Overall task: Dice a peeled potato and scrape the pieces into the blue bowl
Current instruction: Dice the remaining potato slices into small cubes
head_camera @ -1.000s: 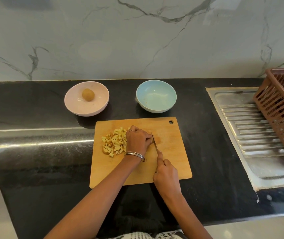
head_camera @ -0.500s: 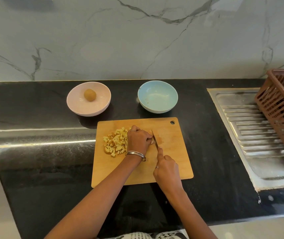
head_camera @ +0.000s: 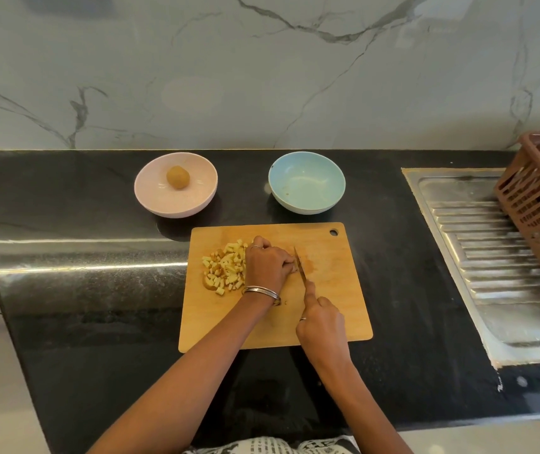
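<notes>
1. The left hand [head_camera: 270, 262] sits curled, knuckles up, near the middle of the cutting board [head_camera: 334, 309]. Its fingers are bent over what I take to be the last uncut piece of potato, but that piece is hidden under the hand, so I cannot tell how much is left.
2. The right hand [head_camera: 321, 322] is wrapped round the handle of the knife [head_camera: 300, 266], forefinger laid along the spine. The blade stands just beside the left knuckles, its tip pointing toward the board's far edge.
3. The diced pieces [head_camera: 224, 268] lie in a loose heap on the left half of the board, touching the left hand's outer side.
4. The blue bowl [head_camera: 307, 181] stands on the bench just beyond the board's far edge, right of centre, and looks bare inside. So dicing seems nearly done and the scrape has not begun.
5. To cut well here, keep the left fingertips tucked behind the knuckles and let the flat of the blade ride against them — the remnant is likely small, so fingers are close to the edge.
6. Use short, straight downward strokes, and move the left hand back a little after each one so the cubes match those in the heap.
7. Beyond the board's far left corner, a pink bowl [head_camera: 176, 204] holds one whole potato [head_camera: 178, 177] — not part of this cut.
</notes>
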